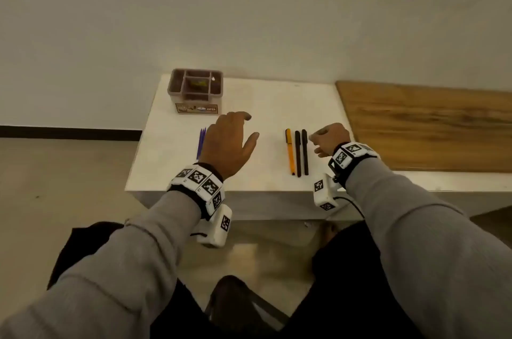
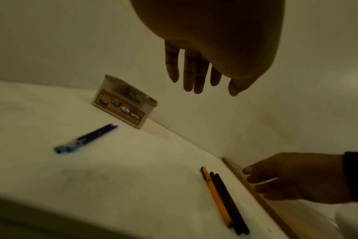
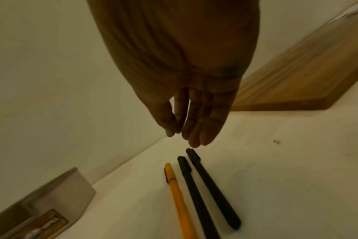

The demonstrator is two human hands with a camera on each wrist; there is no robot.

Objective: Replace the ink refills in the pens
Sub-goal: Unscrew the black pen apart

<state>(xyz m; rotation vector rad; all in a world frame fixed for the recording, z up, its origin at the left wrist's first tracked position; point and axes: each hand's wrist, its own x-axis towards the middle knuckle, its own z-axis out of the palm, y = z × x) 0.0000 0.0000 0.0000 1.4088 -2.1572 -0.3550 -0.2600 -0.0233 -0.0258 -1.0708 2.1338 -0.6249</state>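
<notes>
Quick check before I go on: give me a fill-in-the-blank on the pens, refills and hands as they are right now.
1. Beside the two black pens lies one ____ pen.
2. The blue refills lie on the white table near the ____ hand.
3. The right hand hovers beside the pens and holds ____.
4. The divided box stands at the table's ____ edge.

Missing words: orange; left; nothing; far
</notes>
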